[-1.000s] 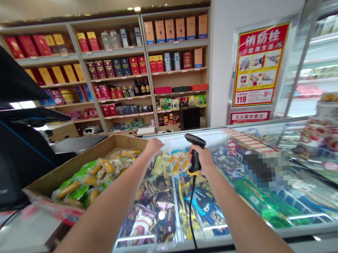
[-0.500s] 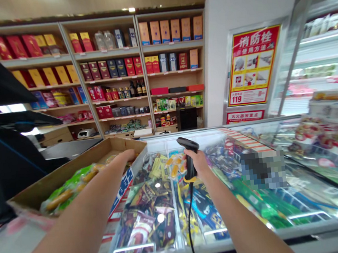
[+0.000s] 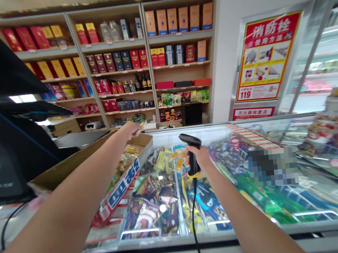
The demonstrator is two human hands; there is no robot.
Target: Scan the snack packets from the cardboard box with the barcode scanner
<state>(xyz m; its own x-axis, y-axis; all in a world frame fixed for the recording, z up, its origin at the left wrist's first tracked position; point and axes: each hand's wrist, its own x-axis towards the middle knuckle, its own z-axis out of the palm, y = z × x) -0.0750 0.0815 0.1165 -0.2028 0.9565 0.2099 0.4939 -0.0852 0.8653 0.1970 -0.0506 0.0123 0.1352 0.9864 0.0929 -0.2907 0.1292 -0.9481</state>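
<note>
- Gripping the black plastic scanner (image 3: 194, 165): right hand (image 3: 204, 159), curled round its upright handle over the glass-topped freezer (image 3: 151, 242).
- Left hand (image 3: 129, 129): closed on a shiny wrapped packet (image 3: 142, 124), above the box (image 3: 124, 186).
- Box: open, oblong cardboard; glossy packets (image 3: 131, 149) inside.

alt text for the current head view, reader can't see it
A person's right-hand grip holds a black handheld scanner above a glass-topped display case of packaged goods. The left-hand grip holds a small yellowish wrapped item near an open cardboard box of wrapped packets. Boxed goods line shelves behind.

Red poster (image 3: 269, 57) near tall shelves (image 3: 178, 73)
</note>
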